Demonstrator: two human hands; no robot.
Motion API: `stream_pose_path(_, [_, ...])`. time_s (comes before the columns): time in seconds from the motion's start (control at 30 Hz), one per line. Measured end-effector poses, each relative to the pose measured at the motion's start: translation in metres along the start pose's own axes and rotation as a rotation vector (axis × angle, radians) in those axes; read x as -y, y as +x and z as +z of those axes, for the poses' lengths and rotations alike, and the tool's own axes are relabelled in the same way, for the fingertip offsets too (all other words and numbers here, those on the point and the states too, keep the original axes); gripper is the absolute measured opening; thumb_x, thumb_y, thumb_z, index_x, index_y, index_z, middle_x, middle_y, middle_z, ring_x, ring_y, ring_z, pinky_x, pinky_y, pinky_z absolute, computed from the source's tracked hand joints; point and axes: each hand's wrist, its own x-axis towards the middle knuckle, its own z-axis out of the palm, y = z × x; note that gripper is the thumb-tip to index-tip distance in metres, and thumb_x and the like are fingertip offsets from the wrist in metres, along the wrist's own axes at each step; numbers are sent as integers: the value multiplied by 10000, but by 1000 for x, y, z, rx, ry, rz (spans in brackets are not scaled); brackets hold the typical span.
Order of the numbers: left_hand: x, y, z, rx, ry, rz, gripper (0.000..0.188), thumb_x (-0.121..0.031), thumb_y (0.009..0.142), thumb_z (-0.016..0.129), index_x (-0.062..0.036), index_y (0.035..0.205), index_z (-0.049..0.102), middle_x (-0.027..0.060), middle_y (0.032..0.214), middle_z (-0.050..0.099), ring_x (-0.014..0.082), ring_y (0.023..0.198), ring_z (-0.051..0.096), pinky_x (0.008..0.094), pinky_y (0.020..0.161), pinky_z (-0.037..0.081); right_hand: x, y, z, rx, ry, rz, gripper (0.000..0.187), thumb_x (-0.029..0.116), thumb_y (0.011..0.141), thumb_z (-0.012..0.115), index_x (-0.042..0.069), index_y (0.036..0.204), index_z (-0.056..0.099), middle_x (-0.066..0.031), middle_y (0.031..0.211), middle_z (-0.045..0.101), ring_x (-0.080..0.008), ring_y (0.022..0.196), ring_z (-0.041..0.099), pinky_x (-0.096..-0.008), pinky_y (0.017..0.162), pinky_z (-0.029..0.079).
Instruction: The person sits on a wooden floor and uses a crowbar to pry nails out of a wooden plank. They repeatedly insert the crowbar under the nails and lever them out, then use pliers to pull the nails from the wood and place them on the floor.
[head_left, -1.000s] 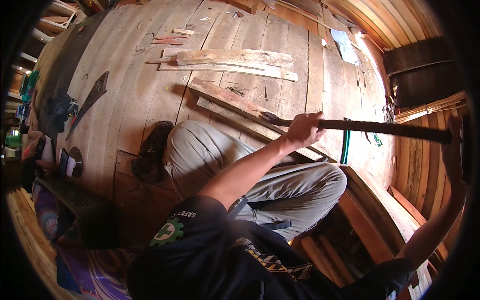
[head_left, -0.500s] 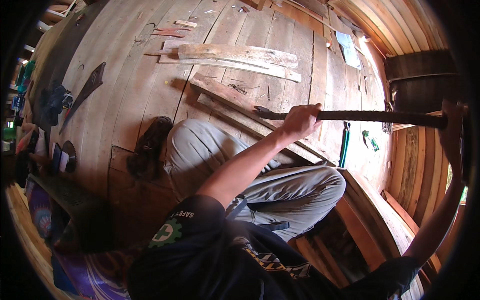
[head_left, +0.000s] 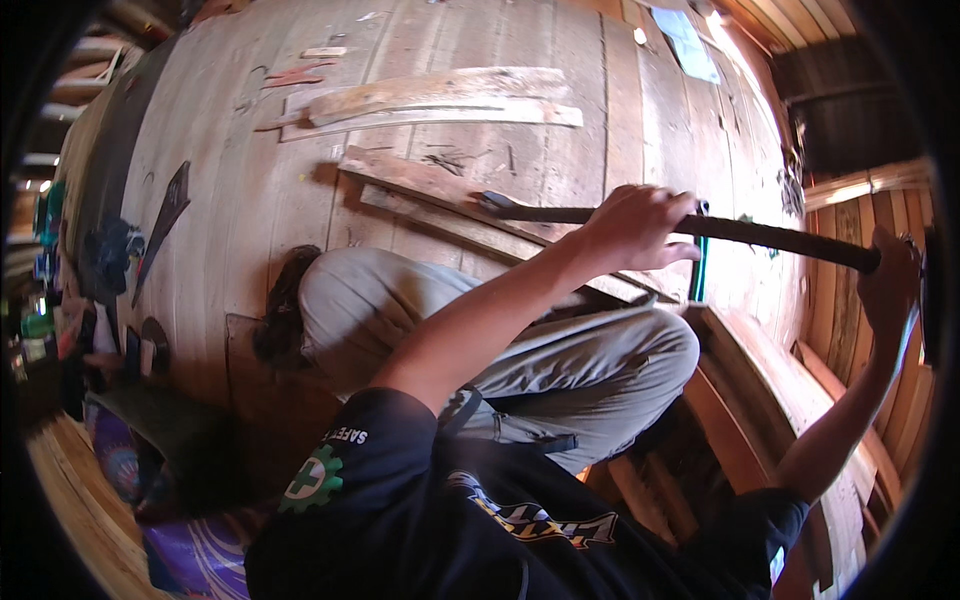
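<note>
A dark crowbar (head_left: 785,240) with a ribbed shaft slants across the right half, its right end lower. My left hand (head_left: 640,228) is around the shaft near the middle, its grip loose and some fingers spread. Close to the far right end, my right hand (head_left: 890,285) is closed on the bar. The bar's flattened, curved tip lies over or against a wooden beam (head_left: 405,177); whether it touches cannot be told. Below that beam runs a second timber (head_left: 440,222). Several nails (head_left: 445,162) lie just beyond the beam.
Two loose boards (head_left: 440,95) rest farther off on the plank floor. At left are a handsaw (head_left: 165,225) and a dark bundle (head_left: 108,250). A green-and-black tool (head_left: 699,270) stands beyond my bent knee (head_left: 650,345). An opening with timbers (head_left: 640,490) lies beside my legs.
The view has shifted. The crowbar slopes more, its right end lower, and its tip shows farther left. My left hand's fingers have loosened and spread; my right hand keeps its hold.
</note>
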Motion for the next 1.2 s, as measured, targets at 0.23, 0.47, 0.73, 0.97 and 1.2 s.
stream_pose_path(0.23, [-83, 81, 28, 189, -129, 76, 478, -512, 798, 678, -41, 848, 610, 148, 689, 647, 335, 661, 656, 453, 640, 515, -24, -51, 71, 92, 337, 62, 321, 1, 837, 546, 28, 1157, 559, -198, 985, 601, -338, 911, 594, -446, 877, 446])
stream_pose_path(0.47, [-64, 63, 136, 56, -15, 122, 273, -162, 889, 447, 3, 816, 651, 240, 818, 670, 328, 724, 691, 460, 673, 549, 28, -98, 126, -31, 241, 136, 186, 67, 774, 584, 60, 960, 589, -182, 846, 597, -348, 835, 568, -455, 783, 441])
stream_pose_path(0.73, [-30, 43, 159, 228, 60, -7, 203, -183, 906, 521, 5, 897, 597, 162, 603, 625, 277, 553, 668, 405, 482, 530, 65, -85, 133, 131, 298, 102, 40, 96, 770, 571, 58, 784, 571, -208, 795, 605, -388, 822, 585, -481, 784, 456])
stream_pose_path(0.97, [-24, -25, 97, 15, 19, 147, 397, -270, 772, 745, -21, 1029, 572, 141, 1026, 571, 289, 961, 589, 422, 818, 483, 91, -134, 195, 397, 508, 153, 82, 95, 792, 575, 21, 777, 542, -231, 766, 616, -414, 814, 590, -509, 766, 465])
stream_pose_path(1.2, [42, -96, -95, -147, 74, -515, 279, 27, 871, 549, -50, 1136, 595, 123, 1108, 597, 232, 954, 613, 358, 817, 533, 87, -153, 267, 217, 616, 137, 131, 21, 729, 628, 19, 715, 498, -215, 661, 547, -403, 711, 532, -486, 661, 419])
